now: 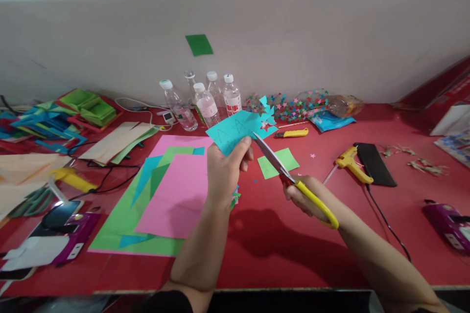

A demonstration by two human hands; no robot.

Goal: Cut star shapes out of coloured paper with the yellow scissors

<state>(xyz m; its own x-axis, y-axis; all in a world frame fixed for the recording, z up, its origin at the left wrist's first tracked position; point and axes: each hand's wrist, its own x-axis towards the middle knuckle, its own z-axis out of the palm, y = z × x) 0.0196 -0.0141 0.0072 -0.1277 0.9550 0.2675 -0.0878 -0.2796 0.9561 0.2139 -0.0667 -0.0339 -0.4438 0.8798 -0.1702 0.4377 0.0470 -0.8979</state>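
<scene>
Between thumb and fingers my left hand (233, 168) pinches a blue sheet of paper (233, 129) that bears drawn pencil lines. At the sheet's right end hang some cut, jagged blue pieces. My right hand (306, 195) grips a pair of scissors (271, 159) with yellow handles. The blades look nearly together, and their tips are at the lower edge of the blue paper, close to my left thumb. Under the scissors a light green square of paper (271, 166) lies on the red table.
Stacked pink and green sheets (172, 195) lie left of my hands. Several bottles (211, 102) and a tube of paper stars (293, 105) stand or lie along the wall. A yellow cutter (293, 133), a glue gun (352, 164) and a phone (376, 164) are to the right.
</scene>
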